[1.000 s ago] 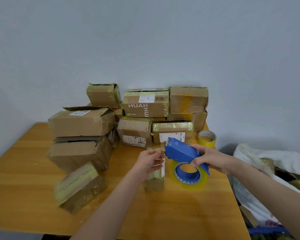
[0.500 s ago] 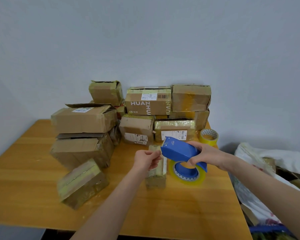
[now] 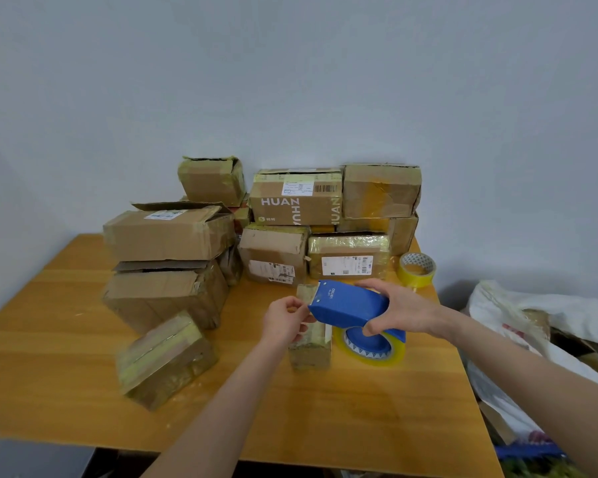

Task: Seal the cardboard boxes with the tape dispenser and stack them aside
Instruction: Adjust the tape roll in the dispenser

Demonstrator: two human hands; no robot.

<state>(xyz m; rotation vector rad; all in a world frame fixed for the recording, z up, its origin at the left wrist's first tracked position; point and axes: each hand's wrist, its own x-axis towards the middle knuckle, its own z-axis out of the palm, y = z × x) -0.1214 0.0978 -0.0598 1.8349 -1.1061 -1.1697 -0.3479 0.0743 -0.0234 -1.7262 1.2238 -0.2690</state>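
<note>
- Here, we see the right hand wrapped over the rear of the blue tape dispenser, fingers curled across its top and thumb underneath, holding it just above the table.
- The dispenser's own roll, clear yellowish tape on a blue hub, hangs below the right hand, close to the tabletop.
- The left hand is mostly closed: its fingers curl in and the thumb meets the forefinger right at the dispenser's front edge. We cannot tell whether a tape end lies between them.
- Under both hands a narrow box stands on the table, its far end showing past the dispenser's nose.
- A taped box lies tilted near the front left, apart from the hands.
- The stacked boxes fill the back of the table against the wall, several of them two high.
- A spare yellow roll sits at the back right, just beside the stack.
- A white sack slumps off the table's right side.
</note>
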